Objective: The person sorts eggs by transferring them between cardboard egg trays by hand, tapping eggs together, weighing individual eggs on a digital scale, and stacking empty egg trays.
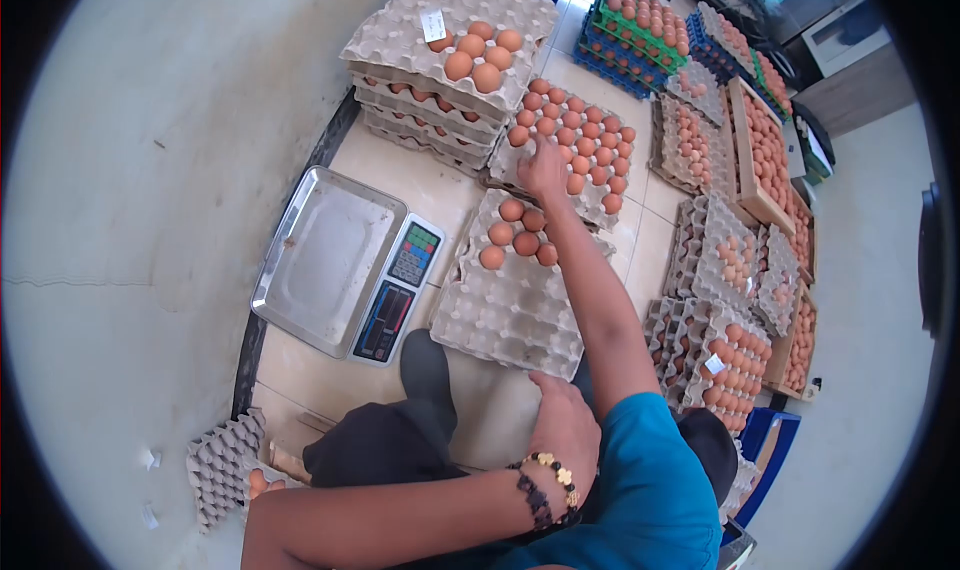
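On your left, the scale (340,260) has its near end just beside your foot (427,375); a shift of that foot could jar it. Bare floor tile between the scale and the near egg tray (500,310) gives a little room. The tall tray stack (430,110) bears 7 loose eggs (487,78) on top, so a bump could roll them off. The near tray shows at least 6 eggs (525,243) at its far end; your right forearm passes low over its edge and could brush them. Your right hand (545,170) reaches down among the eggs (603,157) of the far tray, fingers bent; you can't tell if they close on 1. Pressing sideways could crack neighbours. Your left hand (565,420) is near your lap, its grip hidden.
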`<action>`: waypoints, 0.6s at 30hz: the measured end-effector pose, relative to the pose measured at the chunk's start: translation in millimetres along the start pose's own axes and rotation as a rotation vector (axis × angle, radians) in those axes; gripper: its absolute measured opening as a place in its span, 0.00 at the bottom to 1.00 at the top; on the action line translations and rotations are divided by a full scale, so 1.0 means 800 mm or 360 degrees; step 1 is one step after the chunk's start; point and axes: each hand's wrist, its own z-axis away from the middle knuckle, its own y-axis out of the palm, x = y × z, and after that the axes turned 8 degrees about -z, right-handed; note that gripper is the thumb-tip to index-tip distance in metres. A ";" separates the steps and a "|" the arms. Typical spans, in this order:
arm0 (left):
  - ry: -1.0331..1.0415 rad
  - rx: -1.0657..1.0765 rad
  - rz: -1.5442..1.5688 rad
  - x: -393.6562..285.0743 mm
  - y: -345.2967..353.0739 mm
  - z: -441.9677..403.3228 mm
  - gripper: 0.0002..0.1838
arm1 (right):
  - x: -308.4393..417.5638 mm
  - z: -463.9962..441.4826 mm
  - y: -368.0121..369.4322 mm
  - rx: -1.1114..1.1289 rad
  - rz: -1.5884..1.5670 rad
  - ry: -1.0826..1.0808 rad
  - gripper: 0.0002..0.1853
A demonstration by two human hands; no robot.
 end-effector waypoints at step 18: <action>0.0051 0.0031 0.0196 0.028 -0.003 0.006 0.17 | -0.021 0.082 -0.075 0.0356 -0.2594 0.0616 0.22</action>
